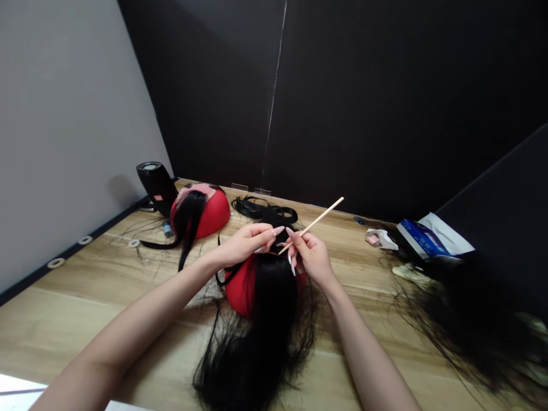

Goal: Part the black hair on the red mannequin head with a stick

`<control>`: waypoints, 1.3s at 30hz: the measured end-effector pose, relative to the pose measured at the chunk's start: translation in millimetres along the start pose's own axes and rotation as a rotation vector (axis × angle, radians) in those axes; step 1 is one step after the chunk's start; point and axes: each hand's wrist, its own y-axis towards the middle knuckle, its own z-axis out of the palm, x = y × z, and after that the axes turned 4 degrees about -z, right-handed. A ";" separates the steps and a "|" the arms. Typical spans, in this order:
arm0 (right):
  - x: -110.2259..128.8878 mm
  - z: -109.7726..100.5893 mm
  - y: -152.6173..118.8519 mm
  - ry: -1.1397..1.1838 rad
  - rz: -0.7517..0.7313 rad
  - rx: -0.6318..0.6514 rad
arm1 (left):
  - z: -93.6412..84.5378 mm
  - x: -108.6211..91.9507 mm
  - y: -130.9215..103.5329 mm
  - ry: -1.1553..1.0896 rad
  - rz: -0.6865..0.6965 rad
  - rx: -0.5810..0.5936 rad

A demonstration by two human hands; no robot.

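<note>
A red dome-shaped wig block (240,291) sits before me on the table, with long black hair (274,302) spilling from it toward me. Over the far side of the block, my right hand (309,254) is closed round a thin pale wooden stick (322,214), which slants up to the right. The stick's lower tip is close to the hair at the top of the block. Just left of it, my left hand (252,238) is closed, thumb and fingers pinched together; what they hold is too small to make out. The two hands' fingertips almost meet.
Behind, to the left, stand a second red block (214,216) with black hair and a black speaker (154,185). A coil of black hair (265,211) lies at the back. On the right are a blue-and-white packet (428,240) and a large heap of loose hair (466,314).
</note>
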 end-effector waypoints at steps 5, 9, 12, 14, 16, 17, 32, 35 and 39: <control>1.3 -4.0 -1.0 -0.004 0.017 0.065 | -0.2 2.1 1.9 -0.072 -0.036 -0.017; 3.0 -5.1 -2.1 -0.022 0.015 0.123 | 0.1 2.3 1.8 -0.078 -0.038 -0.020; 3.9 -5.0 -2.5 -0.040 0.006 0.115 | 0.2 2.1 1.3 -0.078 -0.037 -0.022; 4.4 -4.7 -2.6 -0.037 0.009 0.095 | -0.2 2.5 1.2 -0.075 -0.031 -0.020; 5.1 -3.9 -2.6 -0.038 0.017 0.078 | -0.6 2.7 1.1 -0.070 -0.028 -0.011; 5.5 -3.2 -2.6 -0.043 0.019 0.070 | -0.6 2.4 1.0 -0.069 -0.030 -0.008; 41.3 -18.0 -16.7 -0.535 -0.353 0.341 | -0.3 -1.0 -1.0 -0.010 0.065 -0.095; 55.2 -19.6 -24.2 -0.758 -0.513 0.437 | -2.9 -6.7 -2.5 0.079 0.094 -0.172; 56.1 -11.1 -33.5 -0.993 -0.682 0.467 | -8.2 -13.7 -6.5 0.163 0.118 -0.273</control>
